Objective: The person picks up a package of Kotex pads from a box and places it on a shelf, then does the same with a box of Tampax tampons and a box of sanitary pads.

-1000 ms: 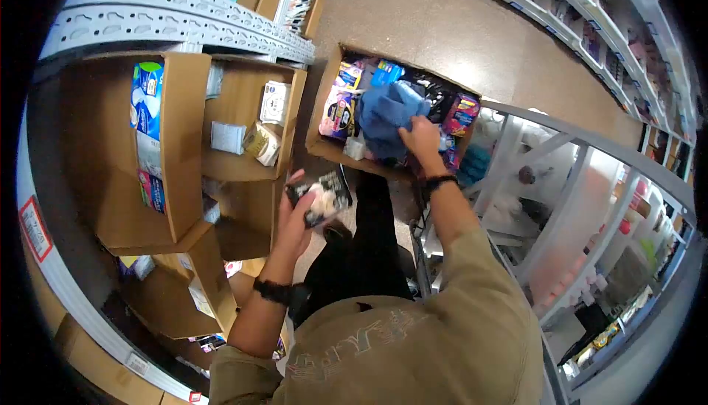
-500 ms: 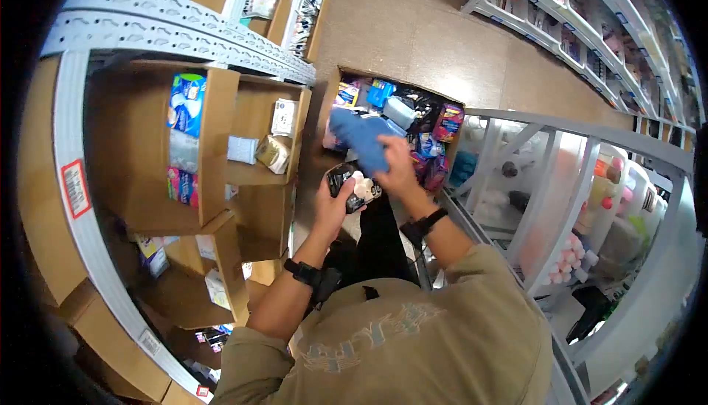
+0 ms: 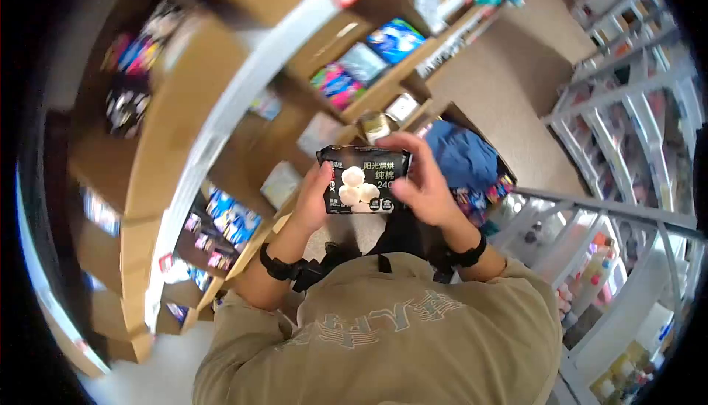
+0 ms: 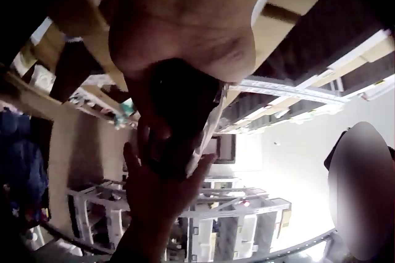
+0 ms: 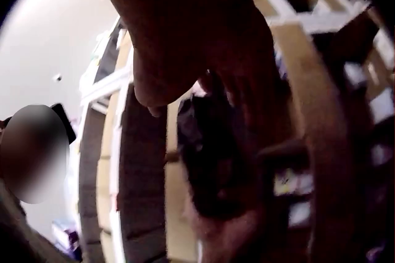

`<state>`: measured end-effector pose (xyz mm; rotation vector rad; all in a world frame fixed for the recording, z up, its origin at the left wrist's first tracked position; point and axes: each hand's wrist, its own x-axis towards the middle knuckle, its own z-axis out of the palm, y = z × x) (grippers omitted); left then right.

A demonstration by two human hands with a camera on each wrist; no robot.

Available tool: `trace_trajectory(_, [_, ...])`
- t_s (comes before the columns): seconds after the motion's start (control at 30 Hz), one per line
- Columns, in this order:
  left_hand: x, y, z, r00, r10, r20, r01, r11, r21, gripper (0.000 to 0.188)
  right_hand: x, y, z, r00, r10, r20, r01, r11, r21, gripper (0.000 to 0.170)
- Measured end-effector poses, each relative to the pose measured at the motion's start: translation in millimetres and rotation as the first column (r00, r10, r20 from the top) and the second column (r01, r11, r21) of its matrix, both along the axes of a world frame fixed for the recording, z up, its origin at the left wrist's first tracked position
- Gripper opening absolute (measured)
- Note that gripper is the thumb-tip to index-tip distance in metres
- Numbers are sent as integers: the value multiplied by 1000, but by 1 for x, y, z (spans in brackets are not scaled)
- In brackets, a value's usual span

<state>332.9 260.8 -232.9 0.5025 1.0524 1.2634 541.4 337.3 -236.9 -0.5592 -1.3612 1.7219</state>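
Saw a black packet, soft-looking and roughly rectangular, with a crimped top edge, pale cotton bolls printed near the centre, and white characters above and beside them. Found it raised in front of the chest, printed face turned toward the head camera. Saw it held between both hands: fingers of the left hand closed round its left edge, thumb laid on the front; fingers of the right hand curved about its upper right corner, thumb over the front near the right edge. Could not tell the firmness of the right-hand grip. Got only dark looks at packet and fingers from the wrist views.

Just beyond, noted an open cardboard box with a crumpled blue cloth over packaged goods, and brown floor past it. On the left, saw shelving with a pale upright and cardboard trays, among the contents a blue pack. On the right, saw a grey metal rack.
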Motion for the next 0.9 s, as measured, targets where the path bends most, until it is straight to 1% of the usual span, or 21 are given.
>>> trace_trajectory(0.03, [-16, -20, 13, 999, 41, -5, -41, 999, 33, 45, -26, -18, 23, 997, 48, 66, -53, 995, 84, 71])
trace_trajectory(0.07, [-30, -42, 32, 989, 79, -126, -69, 994, 86, 44, -49, -39, 50, 996, 91, 26, -89, 994, -59, 70])
trace_trajectory(0.13, [-65, -93, 71, 940, 147, -308, -85, 974, 208, 42, -89, -72, 83, 983, 181, 30, -182, 983, 12, 68])
trace_trajectory(0.17, [-80, -118, 84, 930, 207, -306, -135, 962, 238, 42, -110, -87, 96, 973, 228, 45, -230, 972, 47, 66])
trace_trajectory(0.2, [-96, -149, 98, 868, 290, -402, -127, 914, 385, 45, -131, -108, 113, 964, 258, 68, -265, 955, 130, 58])
trace_trajectory(0.23, [-110, -179, 110, 790, 379, -481, -99, 854, 510, 48, -153, -128, 128, 950, 304, 72, -311, 936, 162, 58])
trace_trajectory(0.3, [-147, -243, 139, 623, 510, -593, -103, 806, 583, 74, -197, -171, 155, 903, 424, 66, -426, 866, 260, 52])
trace_trajectory(0.37, [-177, -302, 156, 573, 625, -531, -113, 701, 704, 82, -248, -215, 172, 878, 477, 40, -446, 786, 428, 44])
trace_trajectory(0.4, [-181, -329, 174, 636, 611, -471, -164, 704, 691, 89, -271, -234, 181, 846, 533, 10, -495, 778, 386, 44])
trace_trajectory(0.43, [-194, -363, 179, 534, 659, -529, -182, 701, 690, 90, -293, -260, 193, 813, 582, -23, -537, 764, 356, 43])
trace_trajectory(0.5, [-220, -415, 186, 441, 781, -442, -264, 583, 768, 87, -343, -303, 207, 781, 622, 52, -563, 666, 490, 48])
trace_trajectory(0.53, [-232, -439, 191, 331, 846, -417, -303, 514, 802, 85, -365, -328, 213, 722, 692, -3, -594, 622, 509, 55])
trace_trajectory(0.57, [-244, -463, 197, 310, 874, -375, -355, 472, 807, 82, -385, -352, 220, 655, 753, -55, -622, 580, 527, 62])
trace_trajectory(0.6, [-254, -484, 203, 253, 901, -351, -375, 426, 823, 80, -408, -369, 220, 589, 807, -27, -650, 494, 577, 80])
trace_trajectory(0.63, [-264, -500, 207, 200, 922, -331, -389, 385, 837, 79, -417, -387, 229, 516, 857, -7, -754, 457, 472, 89])
trace_trajectory(0.7, [-291, -539, 210, -32, 910, -414, -345, 379, 859, 78, -455, -423, 233, 517, 856, -19, -706, 439, 556, 90])
trace_trajectory(0.73, [-300, -553, 212, -62, 925, -374, -339, 333, 880, 76, -471, -440, 237, 468, 881, -71, -737, 434, 518, 89])
trace_trajectory(0.77, [-313, -566, 213, -157, 917, -367, -324, 303, 896, 75, -487, -455, 241, 463, 882, -88, -703, 426, 569, 88])
trace_trajectory(0.83, [-337, -599, 209, -245, 870, -427, -392, 314, 865, 71, -520, -478, 244, 473, 880, -45, -666, 391, 635, 86])
trace_trajectory(0.87, [-351, -612, 205, -352, 827, -437, -386, 297, 873, 66, -551, -487, 235, 520, 850, -87, -503, 387, 773, 83])
trace_trajectory(0.9, [-363, -619, 200, -400, 841, -364, -341, 231, 911, 58, -555, -497, 242, 521, 849, -91, -532, 405, 744, 81])
